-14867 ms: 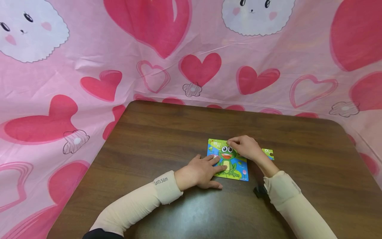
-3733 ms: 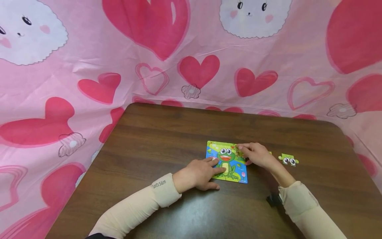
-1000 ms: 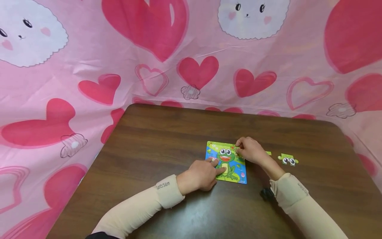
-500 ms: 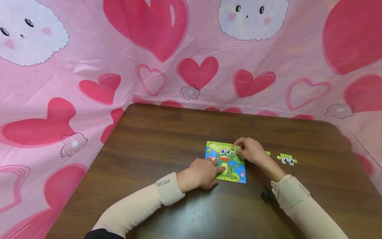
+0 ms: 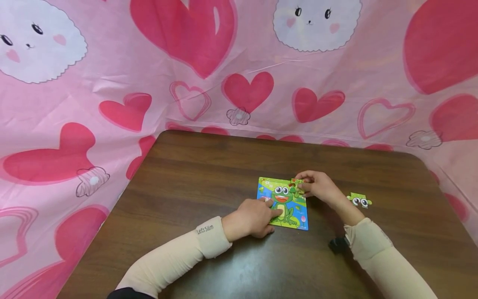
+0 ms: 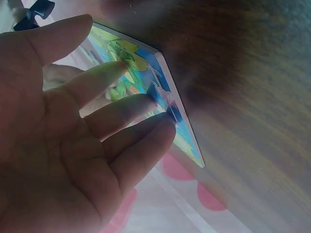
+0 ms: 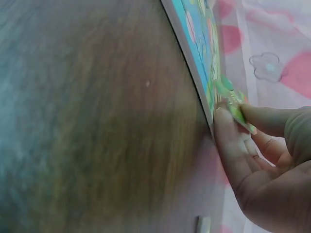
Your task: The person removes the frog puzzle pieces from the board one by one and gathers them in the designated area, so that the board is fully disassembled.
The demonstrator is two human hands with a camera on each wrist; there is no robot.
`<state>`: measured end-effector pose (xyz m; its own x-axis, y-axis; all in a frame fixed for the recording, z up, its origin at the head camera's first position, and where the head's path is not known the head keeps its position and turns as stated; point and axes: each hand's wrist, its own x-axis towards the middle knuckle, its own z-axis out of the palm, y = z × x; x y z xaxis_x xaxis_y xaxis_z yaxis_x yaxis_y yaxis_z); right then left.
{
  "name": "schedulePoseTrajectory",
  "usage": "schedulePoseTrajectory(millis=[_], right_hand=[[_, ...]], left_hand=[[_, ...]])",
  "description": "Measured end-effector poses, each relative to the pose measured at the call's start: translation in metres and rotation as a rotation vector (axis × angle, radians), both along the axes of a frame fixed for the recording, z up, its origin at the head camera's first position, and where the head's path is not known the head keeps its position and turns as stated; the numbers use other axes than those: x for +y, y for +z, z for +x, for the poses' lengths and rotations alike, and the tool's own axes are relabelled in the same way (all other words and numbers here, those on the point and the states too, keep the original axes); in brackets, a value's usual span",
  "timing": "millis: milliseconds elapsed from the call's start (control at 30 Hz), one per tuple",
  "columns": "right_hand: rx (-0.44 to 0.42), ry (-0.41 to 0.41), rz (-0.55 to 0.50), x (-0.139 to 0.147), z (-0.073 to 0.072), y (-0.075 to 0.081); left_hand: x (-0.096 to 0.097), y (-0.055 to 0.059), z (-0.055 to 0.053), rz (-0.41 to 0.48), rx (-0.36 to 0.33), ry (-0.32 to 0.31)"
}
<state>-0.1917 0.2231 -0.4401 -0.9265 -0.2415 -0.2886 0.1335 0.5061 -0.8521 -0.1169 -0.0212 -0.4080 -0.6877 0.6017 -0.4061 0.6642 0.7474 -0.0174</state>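
A square frog jigsaw puzzle (image 5: 284, 209) lies on the brown table in the head view. My left hand (image 5: 254, 216) rests on its left side, fingertips pressing the picture. In the left wrist view the left hand's fingers (image 6: 141, 150) are fairly straight, their tips touching the board. At the puzzle's upper right corner my right hand (image 5: 323, 189) pinches a green puzzle piece (image 5: 297, 187) between thumb and fingers. The right wrist view shows this puzzle piece (image 7: 233, 102) tilted, just off the board's edge.
A loose puzzle piece with frog eyes (image 5: 360, 200) lies on the table right of my right hand. A small black object (image 5: 337, 245) is at the right wrist. A pink heart-patterned cloth (image 5: 246, 50) hangs behind the table (image 5: 209, 166).
My right hand has raised and tilted the pinched piece at the corner. The left hand stays on the board. Since the oldest frame, the frog-eyes piece has appeared on the right.
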Motion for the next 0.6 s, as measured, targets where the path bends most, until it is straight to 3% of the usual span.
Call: schedulePoseTrajectory(millis=[133,433,600], right_hand=[[-0.077,-0.051,-0.095,0.009,-0.001,0.000],[-0.125,-0.054,-0.238,0.028,0.002,0.007],[-0.194,-0.092,-0.432,0.040,0.004,0.012]], left_hand=[[0.000,0.000,0.000,0.003,-0.010,0.004],[0.000,0.003,-0.001,0.011,0.000,0.004],[0.000,0.003,-0.001,0.009,0.008,-0.004]])
